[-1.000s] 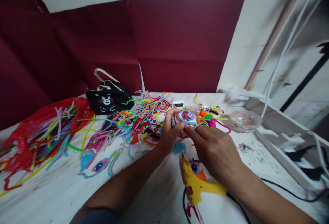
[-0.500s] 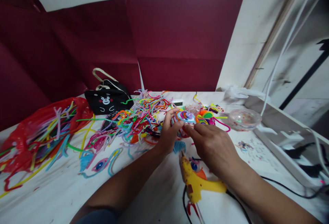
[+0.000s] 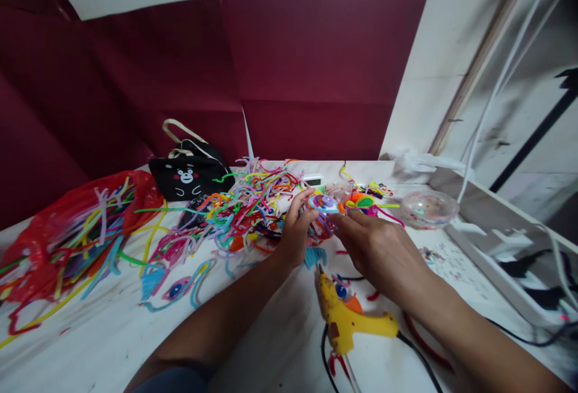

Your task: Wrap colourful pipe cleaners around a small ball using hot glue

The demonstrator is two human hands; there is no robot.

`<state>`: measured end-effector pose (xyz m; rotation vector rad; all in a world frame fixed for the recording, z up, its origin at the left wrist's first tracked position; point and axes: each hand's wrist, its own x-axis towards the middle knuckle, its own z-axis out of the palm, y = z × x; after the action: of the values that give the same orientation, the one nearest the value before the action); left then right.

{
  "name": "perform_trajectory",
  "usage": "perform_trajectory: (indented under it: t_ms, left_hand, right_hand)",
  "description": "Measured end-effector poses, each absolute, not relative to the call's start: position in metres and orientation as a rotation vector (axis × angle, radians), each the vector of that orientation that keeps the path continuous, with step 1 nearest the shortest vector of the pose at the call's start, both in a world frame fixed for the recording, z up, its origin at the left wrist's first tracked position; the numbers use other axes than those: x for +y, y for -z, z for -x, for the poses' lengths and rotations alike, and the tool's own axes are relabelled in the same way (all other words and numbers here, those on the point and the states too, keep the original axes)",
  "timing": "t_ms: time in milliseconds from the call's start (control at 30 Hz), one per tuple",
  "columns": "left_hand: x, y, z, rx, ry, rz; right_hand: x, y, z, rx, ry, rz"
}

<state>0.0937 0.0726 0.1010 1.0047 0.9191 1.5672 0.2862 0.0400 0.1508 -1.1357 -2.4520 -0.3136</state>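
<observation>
My left hand [image 3: 298, 229] is closed around a small rounded pipe-cleaner craft piece [image 3: 324, 203] with coiled purple, orange, white and blue on top. At its near right edge, my right hand [image 3: 378, 247] has its fingers pinched together against the piece; the fingertips are partly hidden. Just below the hands lies a yellow hot glue gun [image 3: 345, 315], its nozzle pointing away from me. Beside the nozzle are a blue coiled bit [image 3: 315, 257] and a piece with a blue eye [image 3: 341, 290] and orange part. A red pipe cleaner [image 3: 427, 345] shows under my right forearm.
Tangled pipe cleaners [image 3: 257, 194] spread behind my left hand. A red plastic bag [image 3: 38, 233] of pipe cleaners and a black pouch [image 3: 189, 176] stand left. An eye piece [image 3: 176, 289] lies nearer. On the right are a clear bowl [image 3: 428, 209] and a white tray [image 3: 492, 278] with cords.
My right hand has moved slightly right and towards me. The craft piece has turned a little in my left hand. The red pipe cleaner under my right forearm has come into view.
</observation>
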Motion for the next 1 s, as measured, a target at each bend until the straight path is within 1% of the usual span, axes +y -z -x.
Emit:
perform_trajectory:
  t_ms: [300, 600, 833, 1000]
  left_hand:
    - [0.073, -0.102, -0.092, 0.915, -1.514, -1.045]
    - [0.064, -0.113, -0.1, 0.925, -1.563, -1.016]
    - [0.069, -0.111, -0.096, 0.931, -1.518, -0.941]
    - [0.07, -0.112, -0.097, 0.927, -1.491, -0.934]
  right_hand:
    - [0.058, -0.149, -0.298, -2.236, -0.05, 0.995]
    - [0.058, -0.153, -0.296, -2.116, -0.132, 0.999]
    - [0.055, -0.159, -0.301, -2.164, -0.126, 1.055]
    - [0.057, -0.16, -0.303, -2.112, -0.19, 1.088]
